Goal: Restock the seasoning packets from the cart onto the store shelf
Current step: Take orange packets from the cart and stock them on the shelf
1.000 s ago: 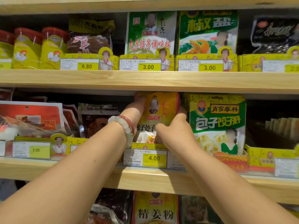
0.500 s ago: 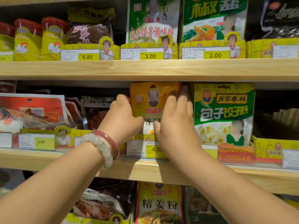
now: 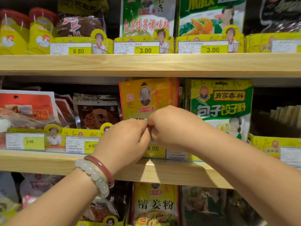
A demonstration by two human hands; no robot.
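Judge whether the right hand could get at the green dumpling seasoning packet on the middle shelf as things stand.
Probably yes: the right hand is just left of the green packet, whose front stands uncovered, with nothing between them.

A grocery shop aisle: wooden shelves (image 3: 146, 64) stand in tiers, packed with upright seasoning packets (image 3: 147, 97) in yellow display trays (image 3: 273, 142), each fronted by printed price tags (image 3: 145, 50) reading 6.80, 3.00, 4.00.
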